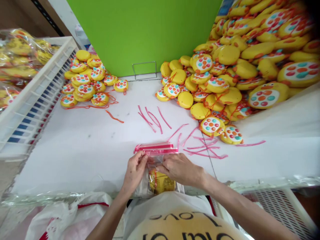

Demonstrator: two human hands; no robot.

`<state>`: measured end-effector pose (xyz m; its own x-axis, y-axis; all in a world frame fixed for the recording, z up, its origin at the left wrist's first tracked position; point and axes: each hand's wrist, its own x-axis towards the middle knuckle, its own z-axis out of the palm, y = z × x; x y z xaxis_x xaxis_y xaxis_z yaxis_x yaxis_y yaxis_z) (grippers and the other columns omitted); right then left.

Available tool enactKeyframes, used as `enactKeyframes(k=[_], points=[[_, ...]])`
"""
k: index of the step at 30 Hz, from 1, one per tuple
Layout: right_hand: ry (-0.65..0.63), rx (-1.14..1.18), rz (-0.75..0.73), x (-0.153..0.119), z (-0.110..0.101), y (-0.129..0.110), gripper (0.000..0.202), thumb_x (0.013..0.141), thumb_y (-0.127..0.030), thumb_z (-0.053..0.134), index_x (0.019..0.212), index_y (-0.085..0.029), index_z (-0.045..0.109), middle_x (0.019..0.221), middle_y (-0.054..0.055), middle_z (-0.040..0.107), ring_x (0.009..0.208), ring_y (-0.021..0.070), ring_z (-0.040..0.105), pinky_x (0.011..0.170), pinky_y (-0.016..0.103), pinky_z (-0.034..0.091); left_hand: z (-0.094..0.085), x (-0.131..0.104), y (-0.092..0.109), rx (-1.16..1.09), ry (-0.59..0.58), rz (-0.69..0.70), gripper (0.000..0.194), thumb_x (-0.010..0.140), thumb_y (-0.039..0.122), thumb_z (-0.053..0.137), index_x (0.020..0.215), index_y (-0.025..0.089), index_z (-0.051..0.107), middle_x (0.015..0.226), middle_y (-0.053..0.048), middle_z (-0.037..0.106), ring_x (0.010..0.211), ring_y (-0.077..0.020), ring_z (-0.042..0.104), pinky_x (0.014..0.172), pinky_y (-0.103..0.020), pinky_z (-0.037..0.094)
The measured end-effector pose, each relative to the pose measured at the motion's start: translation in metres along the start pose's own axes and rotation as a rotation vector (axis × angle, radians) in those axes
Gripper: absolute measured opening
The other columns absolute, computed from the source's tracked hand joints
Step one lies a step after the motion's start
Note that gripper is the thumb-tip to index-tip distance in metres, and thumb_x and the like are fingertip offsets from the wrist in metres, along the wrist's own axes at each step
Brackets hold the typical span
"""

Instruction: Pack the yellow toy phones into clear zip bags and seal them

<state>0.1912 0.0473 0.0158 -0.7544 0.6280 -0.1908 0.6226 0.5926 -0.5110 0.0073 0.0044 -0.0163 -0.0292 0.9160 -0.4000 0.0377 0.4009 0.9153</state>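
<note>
A clear plastic bag (145, 185) with pink strips along its top lies at the table's front edge, against my body. Inside the bag shows a yellow toy (161, 181) with dark print over it. My left hand (135, 168) pinches the bag's upper left side, just below the pink strip (156, 146). Curled over the upper right of the same bag is my right hand (181, 168), its thumb pointing left across the plastic; its fingertips are partly hidden. More than one pink-edged bag seems stacked here.
Loose pink strips (205, 151) are scattered beyond the bag. A large heap of yellow duck-like toys (212, 83) rises at the right; a smaller pile (85, 86) sits at the left. A white basket (37, 90) with bagged toys borders the left side. A green panel (150, 33) stands behind.
</note>
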Motion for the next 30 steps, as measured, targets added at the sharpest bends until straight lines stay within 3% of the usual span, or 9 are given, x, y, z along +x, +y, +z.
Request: enactKeyframes(k=[2,4,6,8,12,18,24,27,30], points=[[0.099,-0.08,-0.003,0.0,0.002,-0.005,0.034,0.094,-0.033,0.045,0.076,-0.017,0.068,0.075,0.008,0.066,0.075,0.021,0.059,0.068,0.032,0.043,-0.001,-0.002,-0.001,-0.046,0.012,-0.012,0.024,0.083,0.042,0.056,0.083,0.018,0.055,0.082,-0.005,0.071,0.074,-0.0199,0.068,0.071,-0.033,0.055],[0.294,-0.033,0.013,0.0,0.003,-0.008,0.023,0.093,-0.029,0.049,0.085,-0.017,0.067,0.086,0.01,0.067,0.09,0.0242,0.057,0.081,0.039,0.043,-0.001,-0.003,-0.001,-0.091,0.015,-0.018,0.024,0.082,0.042,0.057,0.083,0.018,0.055,0.08,-0.004,0.071,0.073,-0.02,0.068,0.07,-0.033,0.055],[0.46,0.169,0.009,0.001,0.004,-0.01,0.015,0.091,-0.022,0.051,0.097,-0.019,0.065,0.093,0.009,0.067,0.096,0.0228,0.055,0.086,0.04,0.044,-0.003,-0.003,-0.001,-0.113,0.011,-0.025,0.025,0.081,0.043,0.058,0.083,0.017,0.057,0.08,-0.004,0.071,0.075,-0.0202,0.068,0.071,-0.033,0.055],[0.532,0.425,0.034,0.003,0.006,-0.011,0.016,0.087,-0.015,0.053,0.097,-0.021,0.064,0.091,0.005,0.067,0.088,0.0186,0.058,0.08,0.034,0.048,-0.004,-0.004,0.0,-0.117,-0.001,-0.034,0.027,0.082,0.043,0.057,0.084,0.016,0.06,0.082,-0.006,0.071,0.077,-0.0204,0.068,0.072,-0.033,0.055],[0.511,0.61,0.102,0.011,0.012,-0.01,0.012,0.084,-0.013,0.056,0.087,-0.021,0.065,0.082,0.001,0.067,0.076,0.0143,0.061,0.071,0.027,0.049,-0.006,-0.006,0.001,-0.123,-0.063,-0.024,0.027,0.084,0.04,0.056,0.092,0.015,0.064,0.09,-0.007,0.071,0.085,-0.0206,0.067,0.082,-0.035,0.053],[0.473,0.227,0.006,0.025,0.017,-0.016,0.015,0.09,-0.017,0.052,0.085,-0.019,0.066,0.08,0.004,0.064,0.081,0.0173,0.056,0.075,0.03,0.044,-0.006,-0.006,0.001,-0.059,-0.084,0.034,0.024,0.084,0.031,0.054,0.097,0.016,0.066,0.088,-0.004,0.07,0.083,-0.0191,0.064,0.082,-0.031,0.049],[0.383,-0.172,-0.064,0.032,0.017,-0.023,0.012,0.088,-0.017,0.053,0.08,-0.016,0.062,0.078,0.006,0.063,0.079,0.0215,0.052,0.074,0.035,0.039,-0.003,-0.007,0.011,0.165,-0.062,0.1,0.02,0.083,0.024,0.047,0.079,0.015,0.064,0.068,0.001,0.061,0.067,-0.0146,0.053,0.061,-0.022,0.041],[0.388,-0.204,-0.064,0.036,0.018,-0.025,0.014,0.086,-0.016,0.053,0.074,-0.017,0.059,0.075,0.005,0.062,0.077,0.021,0.052,0.072,0.035,0.038,0.0,-0.009,0.014,0.333,-0.012,0.156,0.021,0.083,0.022,0.045,0.071,0.015,0.06,0.06,0.002,0.054,0.058,-0.0132,0.048,0.055,-0.022,0.037],[0.435,-0.053,0.015,0.036,0.015,-0.017,0.013,0.083,-0.014,0.055,0.073,-0.018,0.06,0.073,0.003,0.063,0.075,0.0184,0.054,0.073,0.031,0.04,0.0,-0.01,0.012,0.386,-0.02,0.174,0.021,0.086,0.025,0.045,0.083,0.016,0.063,0.067,0.0,0.062,0.063,-0.0152,0.056,0.06,-0.023,0.041]])
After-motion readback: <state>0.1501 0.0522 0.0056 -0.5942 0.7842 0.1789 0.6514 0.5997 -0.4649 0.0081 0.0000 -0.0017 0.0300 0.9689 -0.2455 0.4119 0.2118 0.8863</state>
